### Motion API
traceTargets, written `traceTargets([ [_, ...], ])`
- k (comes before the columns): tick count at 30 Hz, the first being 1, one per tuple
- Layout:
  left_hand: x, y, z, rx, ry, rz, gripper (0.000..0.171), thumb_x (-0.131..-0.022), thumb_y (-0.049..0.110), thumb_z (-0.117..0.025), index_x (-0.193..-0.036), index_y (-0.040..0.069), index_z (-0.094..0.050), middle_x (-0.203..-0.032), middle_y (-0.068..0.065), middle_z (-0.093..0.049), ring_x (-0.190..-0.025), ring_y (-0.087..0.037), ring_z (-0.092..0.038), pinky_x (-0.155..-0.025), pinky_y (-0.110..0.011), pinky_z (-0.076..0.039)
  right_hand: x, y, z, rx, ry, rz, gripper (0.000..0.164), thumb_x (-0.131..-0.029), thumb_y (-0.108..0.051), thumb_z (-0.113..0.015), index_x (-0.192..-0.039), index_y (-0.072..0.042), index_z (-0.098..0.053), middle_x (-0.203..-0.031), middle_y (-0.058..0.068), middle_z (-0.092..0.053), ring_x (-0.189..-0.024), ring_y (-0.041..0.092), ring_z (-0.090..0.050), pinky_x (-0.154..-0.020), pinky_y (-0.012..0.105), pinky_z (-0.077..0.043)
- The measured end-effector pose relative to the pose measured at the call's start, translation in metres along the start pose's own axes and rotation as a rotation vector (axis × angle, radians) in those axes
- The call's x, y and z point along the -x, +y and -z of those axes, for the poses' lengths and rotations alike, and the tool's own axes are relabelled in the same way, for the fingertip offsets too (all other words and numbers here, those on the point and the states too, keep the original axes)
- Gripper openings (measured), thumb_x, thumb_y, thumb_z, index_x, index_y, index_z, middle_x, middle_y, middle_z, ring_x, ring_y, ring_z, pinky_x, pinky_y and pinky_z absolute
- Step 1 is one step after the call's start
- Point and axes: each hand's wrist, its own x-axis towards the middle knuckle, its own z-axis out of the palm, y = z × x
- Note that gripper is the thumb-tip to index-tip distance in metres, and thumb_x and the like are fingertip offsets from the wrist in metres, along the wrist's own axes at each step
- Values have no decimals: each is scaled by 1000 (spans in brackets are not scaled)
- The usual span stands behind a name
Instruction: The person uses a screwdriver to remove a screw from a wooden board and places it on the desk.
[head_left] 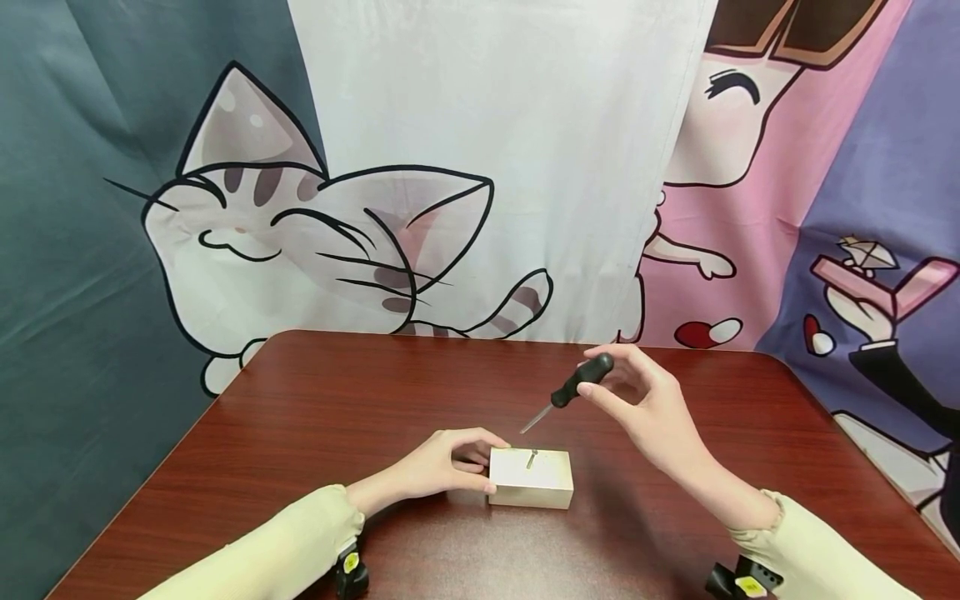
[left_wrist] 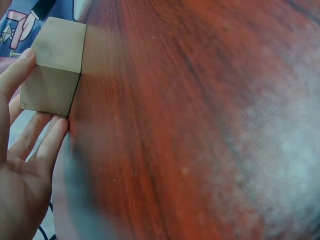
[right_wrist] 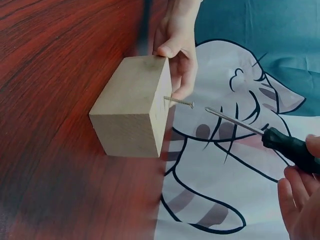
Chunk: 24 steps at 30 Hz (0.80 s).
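A pale wooden block [head_left: 529, 497] lies on the table with a screw [right_wrist: 181, 102] standing partly out of its top face. My left hand [head_left: 444, 463] grips the block's left end, thumb on the near side and fingers at the far side. Above and to the right, my right hand [head_left: 651, 410] pinches the black handle of a screwdriver [head_left: 582, 381] between thumb and fingers. Its metal shaft slants down toward the screw. In the right wrist view the screwdriver tip is a short gap away from the screw head. The left wrist view hides the screw.
The reddish-brown wooden table [head_left: 360, 375] has rounded far corners. Behind it hangs a cloth backdrop [head_left: 600, 167] printed with a cartoon cat and figures. A small black device with a yellow mark sits at each wrist.
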Motion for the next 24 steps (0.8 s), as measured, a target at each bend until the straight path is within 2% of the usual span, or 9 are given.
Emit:
traceTargets([
  [4, 0, 0, 0, 2, 2, 2, 48, -81, 23, -83, -124, 30, -64, -115, 0, -70, -104, -10, -68, -93, -25, -57, 4, 1, 6, 34, 18, -40, 36, -85, -17, -79, -117, -24, -66, -91, -9, -73, -77, 8, -67, -65, 20, -53],
  [9, -1, 0, 0, 3, 3, 3, 47, -81, 22, -83, -123, 30, -64, -114, 0, -70, -103, -10, -68, -93, -25, -57, 9, 7, 14, 11, 18, -79, 34, -83, -11, -80, -114, -15, -67, -100, -12, -73, -80, 6, -72, -71, 19, -59],
  [13, -1, 1, 0, -4, 3, 6, 47, -80, 22, -84, -122, 29, -65, -112, 1, -71, -102, -9, -68, -92, -24, -56, 14, 12, 21, 54, 23, -77, 33, -81, -8, -81, -110, -12, -66, -100, -14, -72, -77, 3, -71, -70, 17, -58],
  [19, 0, 3, 0, -6, 0, 9, 46, -80, 21, -83, -122, 28, -64, -112, 0, -70, -102, -9, -68, -92, -23, -56, 23, 20, 31, 138, 36, -79, 29, -80, -10, -82, -102, -13, -65, -98, -8, -73, -75, 1, -69, -70, 14, -57],
  [24, 0, 4, 0, 3, -4, 14, 47, -81, 20, -83, -123, 27, -65, -115, -1, -70, -103, -9, -67, -92, -24, -57, 32, 26, 39, 205, 41, -132, 23, -81, -18, -83, -95, -15, -65, -95, -4, -75, -74, 1, -71, -66, 15, -56],
])
